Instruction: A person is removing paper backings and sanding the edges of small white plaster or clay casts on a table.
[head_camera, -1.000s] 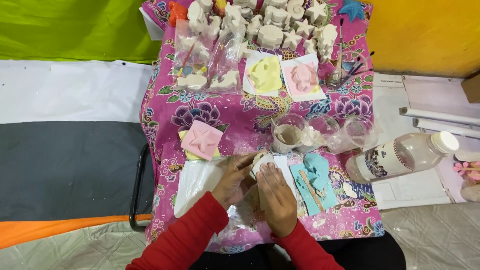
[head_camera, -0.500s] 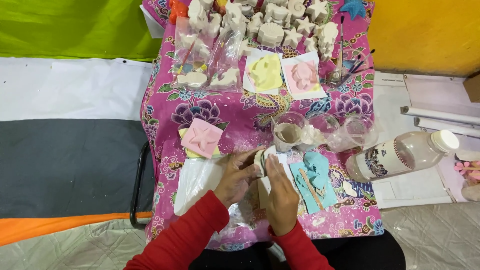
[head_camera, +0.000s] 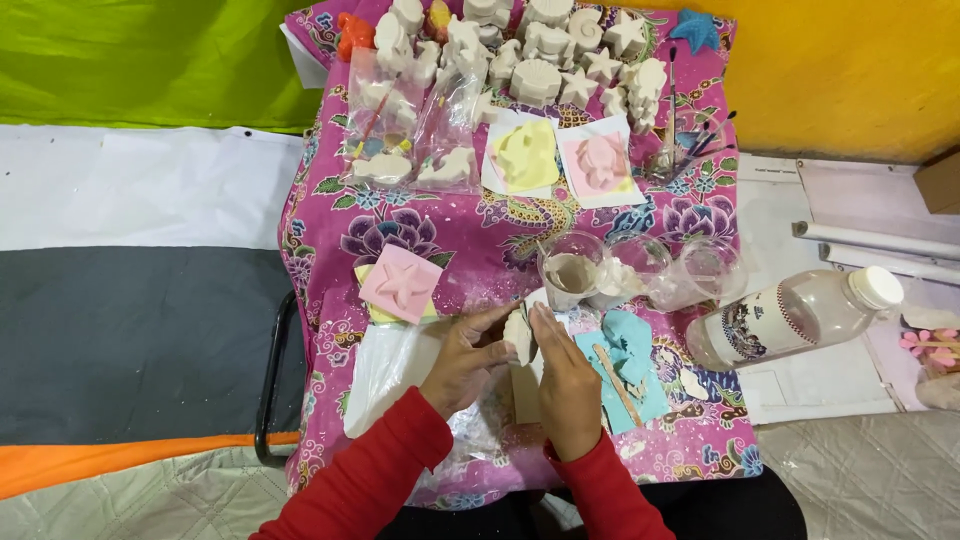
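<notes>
Left hand and right hand together pinch a small white plaster piece, raised above the pink cloth for handling. Just beyond stands a cup; farther off, white figures.

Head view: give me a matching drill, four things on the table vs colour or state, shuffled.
Things:
1. star mould
2. plastic bottle
3. wooden stick
4. clear cup

Descriptions:
A. lying on its side, white cap
B. pink, left of the hands
C. upright, beige mix inside
D. resting on a light blue mould

Pairs: 1-B, 2-A, 3-D, 4-C
</notes>
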